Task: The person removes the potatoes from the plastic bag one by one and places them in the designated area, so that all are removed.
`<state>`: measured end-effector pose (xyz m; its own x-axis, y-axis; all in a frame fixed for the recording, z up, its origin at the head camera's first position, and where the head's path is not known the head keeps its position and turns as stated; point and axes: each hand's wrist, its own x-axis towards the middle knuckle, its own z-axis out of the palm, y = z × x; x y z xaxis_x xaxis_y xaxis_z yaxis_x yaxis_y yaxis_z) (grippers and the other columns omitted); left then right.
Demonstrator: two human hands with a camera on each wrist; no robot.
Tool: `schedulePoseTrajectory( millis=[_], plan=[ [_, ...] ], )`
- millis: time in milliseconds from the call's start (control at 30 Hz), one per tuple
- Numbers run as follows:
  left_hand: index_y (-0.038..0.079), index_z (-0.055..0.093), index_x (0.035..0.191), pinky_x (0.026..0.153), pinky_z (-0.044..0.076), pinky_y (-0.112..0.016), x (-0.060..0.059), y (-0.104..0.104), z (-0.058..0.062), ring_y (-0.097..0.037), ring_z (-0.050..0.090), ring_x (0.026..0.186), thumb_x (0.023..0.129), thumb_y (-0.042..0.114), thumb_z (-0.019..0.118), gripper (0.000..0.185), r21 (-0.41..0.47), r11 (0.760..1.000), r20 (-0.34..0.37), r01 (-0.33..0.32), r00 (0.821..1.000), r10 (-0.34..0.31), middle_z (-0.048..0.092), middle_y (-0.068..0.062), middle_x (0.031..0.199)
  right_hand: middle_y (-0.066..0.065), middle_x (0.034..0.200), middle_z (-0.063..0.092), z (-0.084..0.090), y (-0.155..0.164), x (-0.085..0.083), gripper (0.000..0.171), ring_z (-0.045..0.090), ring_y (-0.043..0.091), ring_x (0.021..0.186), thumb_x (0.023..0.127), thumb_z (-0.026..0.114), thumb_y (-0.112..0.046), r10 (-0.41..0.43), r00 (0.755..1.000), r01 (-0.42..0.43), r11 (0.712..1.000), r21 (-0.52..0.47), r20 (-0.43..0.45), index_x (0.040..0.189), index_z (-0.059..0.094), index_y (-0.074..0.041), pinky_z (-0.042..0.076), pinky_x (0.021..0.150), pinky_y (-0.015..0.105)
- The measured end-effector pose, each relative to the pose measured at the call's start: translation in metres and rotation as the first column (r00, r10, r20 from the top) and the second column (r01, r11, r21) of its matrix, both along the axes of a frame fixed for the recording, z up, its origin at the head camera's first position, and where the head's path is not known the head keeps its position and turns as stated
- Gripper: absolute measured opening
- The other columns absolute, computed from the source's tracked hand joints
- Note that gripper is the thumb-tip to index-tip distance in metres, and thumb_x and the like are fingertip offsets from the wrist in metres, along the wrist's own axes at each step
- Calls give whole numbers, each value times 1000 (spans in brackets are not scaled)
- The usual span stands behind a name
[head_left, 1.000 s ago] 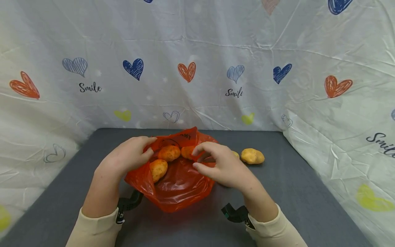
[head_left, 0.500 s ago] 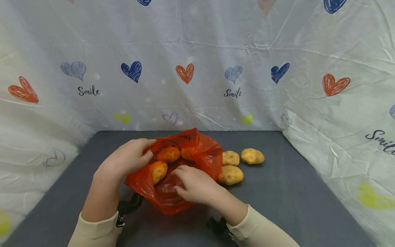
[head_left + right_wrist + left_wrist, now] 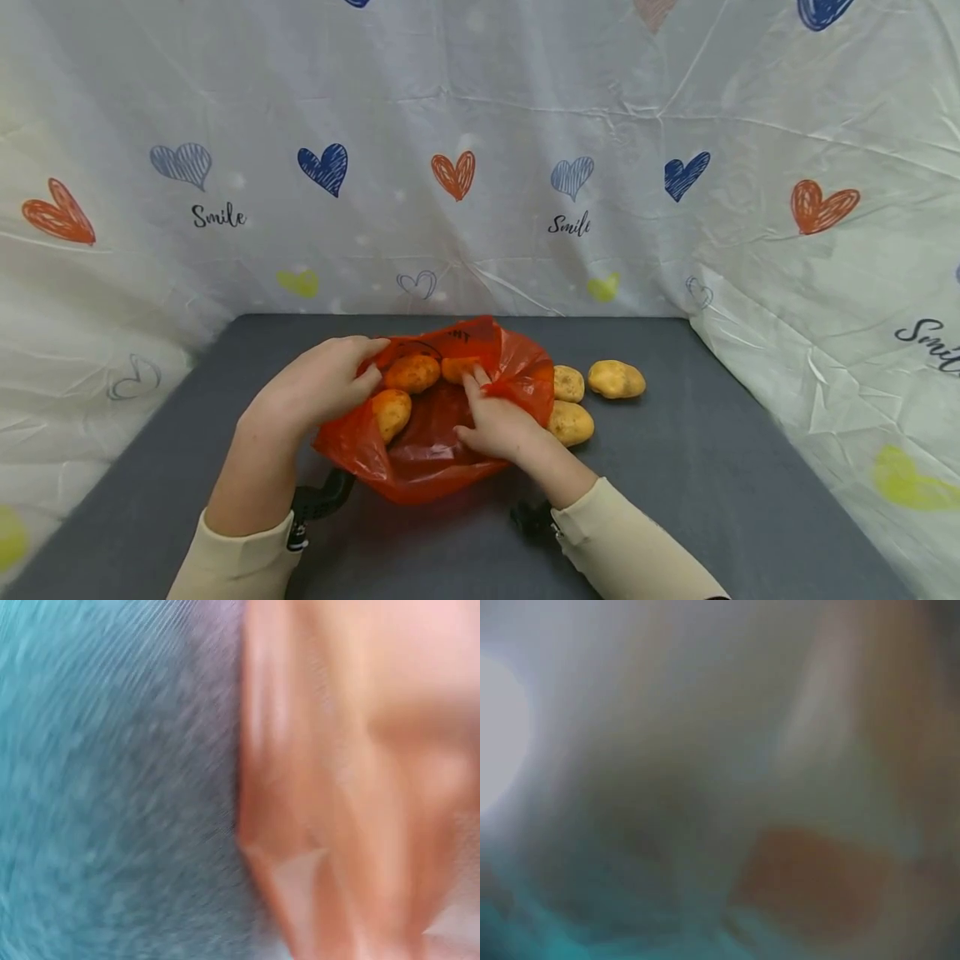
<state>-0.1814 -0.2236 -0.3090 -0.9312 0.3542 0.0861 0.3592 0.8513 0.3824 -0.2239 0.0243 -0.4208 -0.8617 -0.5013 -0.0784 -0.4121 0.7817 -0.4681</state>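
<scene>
A thin red plastic bag (image 3: 431,479) lies mouth-up on the table, its opening spread wide. Inside it are three potatoes: one at the back (image 3: 412,373), a potato on the left (image 3: 392,412) and a potato at the right rear (image 3: 459,367). The left hand (image 3: 318,387) pinches the bag's left rim between thumb and fingers. Within the mouth, the right hand (image 3: 502,425) reaches forward with fingers extended against the right inner side, fingertips near the right rear potato. The left wrist view is too blurred to read; orange-red plastic (image 3: 300,780) fills the right wrist view's right half.
Right of the bag sit three loose potatoes: a rear one (image 3: 568,383), a front one (image 3: 572,423) partly behind the bag, and one farther right (image 3: 617,379). The dark grey table (image 3: 720,483) ends at a white curtain (image 3: 510,108) printed with hearts.
The right hand left the right rim, dipped into the bag's middle, then moved forward and right against the inner wall. The bag's right side has bulged outward. The left hand keeps its hold.
</scene>
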Motion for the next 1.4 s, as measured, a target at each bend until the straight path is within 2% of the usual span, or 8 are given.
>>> schedulePoseTrajectory(
  millis=[200, 400, 600, 700, 833, 967, 1200, 1400],
  plan=[
    [-3, 56, 144, 95, 48, -51, -2, 1, 0, -30, 59, 109, 97, 10, 50, 49, -15, 1000, -4, 6, 1000, -6, 60, -21, 140, 14, 170, -4, -13, 5, -14, 94, 65, 25, 115, 99, 67, -29, 40, 999, -40, 999, -27, 22, 165, 4, -4, 48, 102, 38],
    [-2, 55, 145, 81, 46, -42, -3, 2, 1, -28, 55, 97, 98, 11, 51, 49, -19, 1000, 26, -2, 1000, 2, 60, -20, 140, 15, 171, 0, -19, 11, -23, 95, 36, 28, 146, 98, 68, -28, 38, 999, -37, 999, -23, 31, 165, 5, -3, 31, 117, 41],
    [-2, 55, 146, 81, 46, -41, -3, 3, 1, -28, 55, 98, 98, 11, 51, 49, -24, 1000, 29, -3, 1000, 4, 59, -20, 141, 19, 167, 16, -20, 14, -26, 94, 68, 23, 106, 99, 67, -30, 60, 998, -60, 998, -7, 25, 165, 6, -5, 49, 101, 39],
    [-2, 55, 146, 82, 47, -42, -3, 3, 0, -28, 56, 99, 98, 11, 51, 49, -28, 1000, 31, -4, 1000, 5, 60, -20, 140, 19, 134, 59, -20, 14, -26, 92, 70, 19, 86, 100, 65, -32, 62, 998, -61, 998, -12, 28, 165, 6, -7, 53, 93, 40],
    [-2, 55, 146, 85, 47, -43, -3, 3, 0, -29, 56, 101, 98, 11, 52, 49, -31, 999, 34, -7, 999, 8, 60, -20, 140, 7, 84, 68, -20, 15, -28, 89, 69, 19, 83, 100, 63, -33, 48, 998, -47, 999, -12, 37, 165, 7, -6, 53, 92, 42],
    [-2, 55, 146, 82, 47, -42, -3, 4, 0, -27, 56, 96, 98, 11, 52, 49, -25, 1000, 36, -4, 999, 5, 60, -20, 140, 7, 78, 66, -19, 16, -28, 85, 69, 19, 74, 102, 61, -30, 25, 999, -24, 1000, -18, 37, 164, 10, -5, 55, 86, 43],
    [-3, 53, 147, 62, 42, -35, -3, 5, 0, -21, 42, 62, 98, 9, 50, 50, 3, 1000, 67, 2, 998, -2, 61, -19, 135, 29, 123, 59, -17, 17, -25, 73, 67, 17, 60, 102, 62, -20, 71, 993, -81, 991, -108, -90, 157, 18, -1, 57, 68, 34],
    [-2, 55, 146, 68, 43, -36, -3, 6, 0, -21, 46, 67, 98, 9, 51, 49, -18, 1000, 53, -5, 999, 6, 61, -19, 137, 17, 88, 66, -14, 16, -23, 67, 57, 12, 50, 97, 69, -14, 58, 991, -75, 988, -133, -122, 150, 29, -4, 51, 57, 28]
  ],
)
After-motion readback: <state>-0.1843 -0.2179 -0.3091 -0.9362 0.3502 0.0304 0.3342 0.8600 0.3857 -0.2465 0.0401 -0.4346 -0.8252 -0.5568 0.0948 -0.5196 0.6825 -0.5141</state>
